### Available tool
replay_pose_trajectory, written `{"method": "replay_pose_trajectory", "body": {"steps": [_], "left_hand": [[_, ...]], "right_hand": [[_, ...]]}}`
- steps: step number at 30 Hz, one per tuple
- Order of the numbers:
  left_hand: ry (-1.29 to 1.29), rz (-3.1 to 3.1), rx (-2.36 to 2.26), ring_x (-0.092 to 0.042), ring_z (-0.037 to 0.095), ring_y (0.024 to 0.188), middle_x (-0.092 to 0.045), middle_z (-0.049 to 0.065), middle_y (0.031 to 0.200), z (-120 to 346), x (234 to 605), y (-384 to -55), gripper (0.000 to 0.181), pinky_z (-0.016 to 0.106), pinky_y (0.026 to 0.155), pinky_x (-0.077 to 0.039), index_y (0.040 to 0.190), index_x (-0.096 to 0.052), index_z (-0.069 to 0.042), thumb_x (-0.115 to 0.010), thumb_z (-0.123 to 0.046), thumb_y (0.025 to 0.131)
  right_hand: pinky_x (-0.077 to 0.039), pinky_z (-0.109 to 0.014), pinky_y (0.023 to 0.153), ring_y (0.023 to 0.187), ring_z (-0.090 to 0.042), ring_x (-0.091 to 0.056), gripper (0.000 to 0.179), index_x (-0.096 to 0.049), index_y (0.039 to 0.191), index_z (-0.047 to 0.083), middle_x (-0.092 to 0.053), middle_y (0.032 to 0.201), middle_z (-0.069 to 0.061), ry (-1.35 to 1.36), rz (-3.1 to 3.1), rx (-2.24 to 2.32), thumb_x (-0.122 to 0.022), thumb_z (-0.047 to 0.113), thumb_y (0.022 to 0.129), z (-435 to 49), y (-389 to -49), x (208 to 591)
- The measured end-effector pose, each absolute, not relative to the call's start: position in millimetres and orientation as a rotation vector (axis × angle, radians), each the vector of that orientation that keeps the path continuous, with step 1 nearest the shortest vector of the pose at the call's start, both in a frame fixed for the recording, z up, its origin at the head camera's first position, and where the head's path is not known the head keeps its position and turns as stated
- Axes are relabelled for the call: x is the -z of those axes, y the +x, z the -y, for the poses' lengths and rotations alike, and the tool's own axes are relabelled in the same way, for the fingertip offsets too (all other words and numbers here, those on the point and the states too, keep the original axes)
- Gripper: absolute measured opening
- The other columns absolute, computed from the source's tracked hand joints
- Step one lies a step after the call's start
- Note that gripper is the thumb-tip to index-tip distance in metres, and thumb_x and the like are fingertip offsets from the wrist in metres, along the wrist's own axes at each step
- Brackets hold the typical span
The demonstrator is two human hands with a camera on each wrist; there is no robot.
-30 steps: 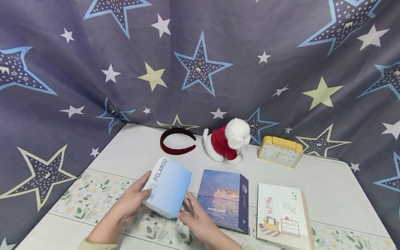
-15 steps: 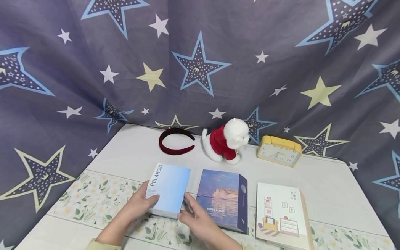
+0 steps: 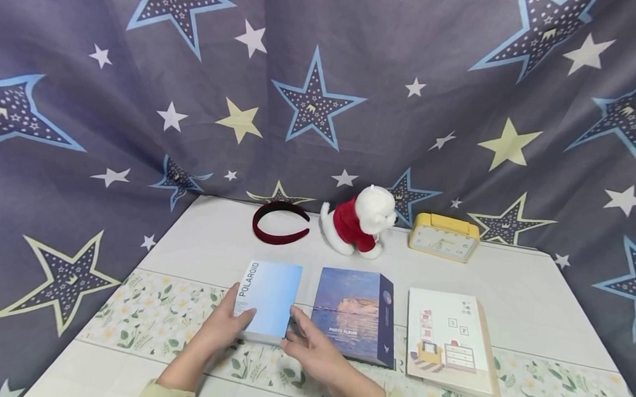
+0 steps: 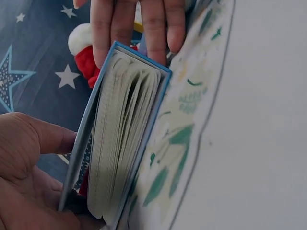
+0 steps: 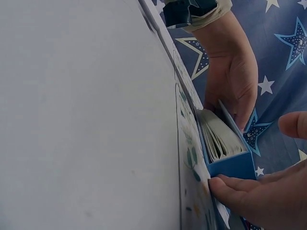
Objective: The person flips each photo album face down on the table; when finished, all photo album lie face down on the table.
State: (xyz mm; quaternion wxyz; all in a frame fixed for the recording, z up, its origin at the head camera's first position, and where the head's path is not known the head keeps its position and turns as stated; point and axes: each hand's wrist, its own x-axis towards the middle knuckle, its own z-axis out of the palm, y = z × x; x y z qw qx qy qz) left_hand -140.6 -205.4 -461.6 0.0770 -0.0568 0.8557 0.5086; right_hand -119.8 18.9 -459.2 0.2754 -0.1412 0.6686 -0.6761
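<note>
A light-blue photo album (image 3: 272, 299) lettered POLAROID lies cover up on the table at the left of a row. My left hand (image 3: 221, 326) holds its left side, thumb on the cover and fingers at the edge. On the other side, my right hand (image 3: 314, 350) touches the album's right edge with extended fingertips. The left wrist view shows the page ends of the album (image 4: 129, 124), with slight gaps between leaves. In the right wrist view, right-hand fingers (image 5: 235, 187) rest against the blue spine (image 5: 235, 165).
Just right lies a second photo album (image 3: 349, 316) with a seaside painting, then a thick white book (image 3: 448, 340) with a room drawing. Behind them are a dark red headband (image 3: 279, 240), a white plush dog (image 3: 351, 225) in red and a yellow clock (image 3: 444, 238). A starry curtain (image 3: 359, 61) hangs behind.
The blue album, tilted and raised a second ago, has come down flat and straightened. My left hand has moved slightly right with it; my right hand has stayed almost in place.
</note>
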Motion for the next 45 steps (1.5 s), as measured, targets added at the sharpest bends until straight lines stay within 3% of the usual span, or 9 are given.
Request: {"method": "replay_pose_trajectory", "body": {"steps": [11,24,34,45], "left_hand": [[-0.09,-2.74,-1.273,-0.014,0.049,0.142,-0.016,0.034,0.153,207,465,-141,0.07,0.059,0.112,-0.014,0.15,-0.013,0.012,-0.051,-0.016,0.099],[-0.075,-2.765,-1.26,-0.013,0.047,0.143,-0.016,0.033,0.154,205,467,-137,0.066,0.058,0.113,-0.013,0.15,-0.015,0.012,-0.049,-0.013,0.099],[-0.037,-2.759,-1.215,-0.009,0.046,0.144,-0.01,0.032,0.156,204,466,-140,0.065,0.056,0.114,-0.009,0.15,-0.012,0.012,-0.046,-0.013,0.1],[-0.075,-2.736,-1.229,-0.008,0.045,0.144,-0.01,0.032,0.156,204,467,-138,0.066,0.057,0.114,-0.009,0.151,-0.012,0.011,-0.046,-0.014,0.1]], "right_hand": [[-0.035,-0.05,0.108,0.142,-0.04,-0.027,0.07,-0.017,0.157,0.01,-0.011,0.162,-0.015,-0.409,-1.811,1.772,-0.056,0.02,0.099,-18,-118,462],[-0.034,-0.051,0.108,0.142,-0.04,-0.026,0.069,-0.017,0.157,0.012,-0.013,0.161,-0.016,-0.406,-1.8,1.753,-0.055,0.019,0.1,-18,-116,464],[-0.035,-0.046,0.108,0.142,-0.038,-0.028,0.069,-0.017,0.157,0.013,-0.019,0.158,-0.023,-0.437,-1.819,1.76,-0.055,0.017,0.099,-19,-119,465],[-0.039,-0.036,0.105,0.142,-0.034,-0.029,0.071,-0.014,0.157,0.01,-0.017,0.159,-0.022,-0.528,-1.836,1.723,-0.055,0.017,0.1,-20,-119,470]]}}
